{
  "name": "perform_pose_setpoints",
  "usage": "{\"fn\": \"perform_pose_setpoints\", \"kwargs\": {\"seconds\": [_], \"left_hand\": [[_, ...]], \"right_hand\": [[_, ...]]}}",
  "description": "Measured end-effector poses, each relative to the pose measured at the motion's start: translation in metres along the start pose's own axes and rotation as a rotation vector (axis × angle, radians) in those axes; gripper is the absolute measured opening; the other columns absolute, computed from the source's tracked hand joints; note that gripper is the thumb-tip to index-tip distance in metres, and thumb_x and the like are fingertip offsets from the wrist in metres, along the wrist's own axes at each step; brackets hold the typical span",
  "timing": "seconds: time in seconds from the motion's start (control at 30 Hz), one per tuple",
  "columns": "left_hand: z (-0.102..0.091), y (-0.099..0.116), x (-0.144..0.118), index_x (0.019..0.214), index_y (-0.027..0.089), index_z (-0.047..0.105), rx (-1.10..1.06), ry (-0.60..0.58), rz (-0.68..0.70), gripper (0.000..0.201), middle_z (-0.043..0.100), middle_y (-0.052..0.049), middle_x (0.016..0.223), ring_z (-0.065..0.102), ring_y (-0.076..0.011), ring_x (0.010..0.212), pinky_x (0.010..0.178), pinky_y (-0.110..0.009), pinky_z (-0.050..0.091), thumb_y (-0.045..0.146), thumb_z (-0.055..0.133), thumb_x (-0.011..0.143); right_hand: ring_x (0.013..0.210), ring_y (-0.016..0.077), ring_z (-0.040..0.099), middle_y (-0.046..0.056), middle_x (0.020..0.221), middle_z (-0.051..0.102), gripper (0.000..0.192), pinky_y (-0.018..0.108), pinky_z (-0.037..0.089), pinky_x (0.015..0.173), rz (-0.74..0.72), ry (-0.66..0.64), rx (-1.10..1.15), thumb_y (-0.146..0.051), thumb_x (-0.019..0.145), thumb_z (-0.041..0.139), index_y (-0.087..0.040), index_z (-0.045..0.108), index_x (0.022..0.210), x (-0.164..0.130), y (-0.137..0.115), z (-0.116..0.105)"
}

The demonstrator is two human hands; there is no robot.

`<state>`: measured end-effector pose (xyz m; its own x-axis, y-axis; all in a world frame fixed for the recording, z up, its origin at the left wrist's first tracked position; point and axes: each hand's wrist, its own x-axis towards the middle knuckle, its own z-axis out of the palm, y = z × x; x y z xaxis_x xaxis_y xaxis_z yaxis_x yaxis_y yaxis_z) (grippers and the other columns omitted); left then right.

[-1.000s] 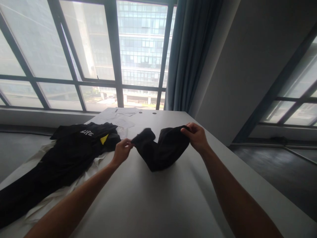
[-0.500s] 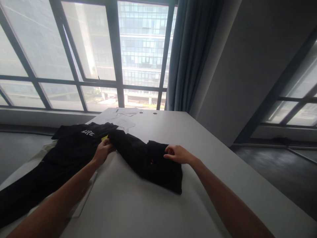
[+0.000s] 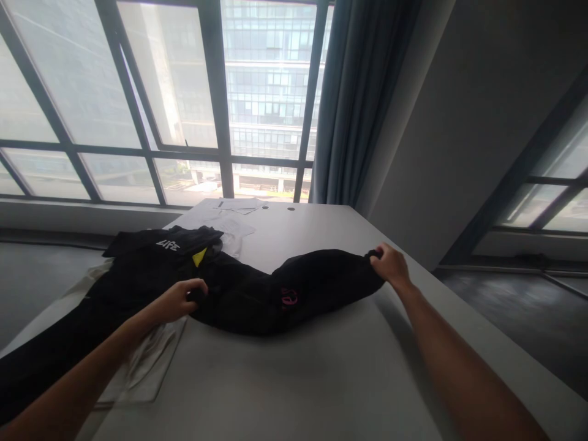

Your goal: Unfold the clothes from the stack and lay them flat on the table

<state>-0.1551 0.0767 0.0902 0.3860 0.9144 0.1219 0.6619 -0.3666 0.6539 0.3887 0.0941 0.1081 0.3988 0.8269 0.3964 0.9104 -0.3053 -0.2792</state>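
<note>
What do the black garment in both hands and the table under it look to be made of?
Black garment: soft, matte fabric, likely knit cotton or a blend; it sags and creases between the left hand and the right hand, with a small pink print. Table: smooth, pale, low-sheen top, probably laminate or painted board; which one cannot be told.

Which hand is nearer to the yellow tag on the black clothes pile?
Left. The left hand grips the black garment just below and in front of the yellow tag. The right hand holds the garment's far right end.
</note>
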Motion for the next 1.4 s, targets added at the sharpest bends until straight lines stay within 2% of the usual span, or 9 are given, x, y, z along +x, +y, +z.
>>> {"fn": "perform_pose_setpoints", "kwargs": {"seconds": [0.2,0.33,0.47,0.67,0.8,0.97,1.13,1.23,1.4], "left_hand": [[-0.007,0.020,-0.022,0.079,0.027,0.075,0.317,-0.214,-0.053,0.026,0.069,-0.001,0.078,0.065,-0.0230,0.072,0.064,-0.028,0.047,0.026,0.061,0.056],[-0.011,0.043,-0.014,0.080,0.029,0.077,0.463,-0.093,-0.131,0.033,0.069,-0.005,0.071,0.066,-0.0281,0.068,0.063,-0.032,0.047,0.055,0.072,0.060],[0.015,0.069,0.013,0.100,0.023,0.074,0.609,0.223,-0.076,0.050,0.069,-0.012,0.083,0.066,-0.0349,0.082,0.075,-0.040,0.047,0.065,0.061,0.076],[0.055,0.058,0.021,0.106,0.025,0.072,0.561,-0.078,0.236,0.031,0.062,-0.011,0.121,0.056,-0.0319,0.113,0.095,-0.044,0.043,0.029,0.072,0.076],[0.039,0.042,0.004,0.113,0.027,0.066,0.372,-0.316,0.185,0.045,0.067,-0.004,0.112,0.061,-0.0236,0.105,0.095,-0.036,0.045,0.009,0.058,0.073],[0.001,0.040,-0.016,0.118,0.028,0.066,0.314,-0.288,0.229,0.062,0.068,-0.003,0.106,0.060,-0.0233,0.104,0.100,-0.035,0.043,0.003,0.049,0.063],[-0.012,0.049,-0.028,0.083,0.023,0.068,0.340,-0.228,0.321,0.035,0.064,-0.003,0.090,0.058,-0.0201,0.094,0.101,-0.036,0.039,0.001,0.044,0.071],[-0.002,0.053,-0.028,0.078,0.020,0.062,0.403,-0.191,0.351,0.028,0.061,-0.004,0.096,0.055,-0.0205,0.095,0.095,-0.036,0.041,-0.001,0.047,0.067],[0.014,0.057,-0.024,0.090,0.019,0.051,0.224,-0.063,0.263,0.019,0.058,-0.005,0.099,0.055,-0.0188,0.090,0.084,-0.033,0.048,0.011,0.052,0.073]], "right_hand": [[0.099,0.0341,0.066,0.020,0.107,0.068,0.032,0.038,0.049,0.074,0.193,-0.568,-0.320,-0.014,0.069,0.059,-0.015,0.072,0.099,-0.004,0.060,0.004],[0.122,0.0307,0.054,0.015,0.137,0.055,0.068,0.041,0.044,0.099,-0.190,-0.539,-0.169,-0.007,0.065,0.060,-0.018,0.058,0.132,-0.023,0.011,0.010],[0.129,0.0235,0.049,0.008,0.143,0.050,0.065,0.035,0.036,0.110,-0.700,-0.560,0.256,-0.020,0.074,0.066,-0.023,0.052,0.138,-0.044,-0.066,0.025],[0.103,0.0252,0.064,0.010,0.106,0.069,0.025,0.033,0.045,0.090,-0.657,-0.507,0.096,-0.018,0.086,0.055,-0.019,0.067,0.109,-0.042,-0.111,0.052],[0.102,0.0304,0.064,0.016,0.104,0.069,0.032,0.036,0.045,0.086,-0.257,-0.255,0.073,-0.031,0.095,0.045,-0.016,0.059,0.120,0.000,-0.072,0.035],[0.106,0.0456,0.061,0.026,0.102,0.065,0.046,0.055,0.045,0.083,0.085,-0.050,0.014,-0.039,0.089,0.044,-0.017,0.056,0.127,0.052,0.031,0.011],[0.111,0.0463,0.058,0.014,0.101,0.068,0.047,0.066,0.038,0.092,-0.107,-0.179,0.039,-0.055,0.070,0.060,-0.038,0.067,0.113,0.070,0.087,0.011],[0.116,0.0458,0.056,0.014,0.113,0.067,0.049,0.066,0.035,0.098,-0.224,-0.501,-0.021,-0.056,0.067,0.064,-0.031,0.072,0.108,0.057,0.046,0.010],[0.121,0.0306,0.056,0.012,0.130,0.061,0.056,0.040,0.042,0.105,-0.611,-0.798,0.230,-0.049,0.070,0.073,-0.021,0.068,0.119,-0.014,-0.085,0.010]]}}
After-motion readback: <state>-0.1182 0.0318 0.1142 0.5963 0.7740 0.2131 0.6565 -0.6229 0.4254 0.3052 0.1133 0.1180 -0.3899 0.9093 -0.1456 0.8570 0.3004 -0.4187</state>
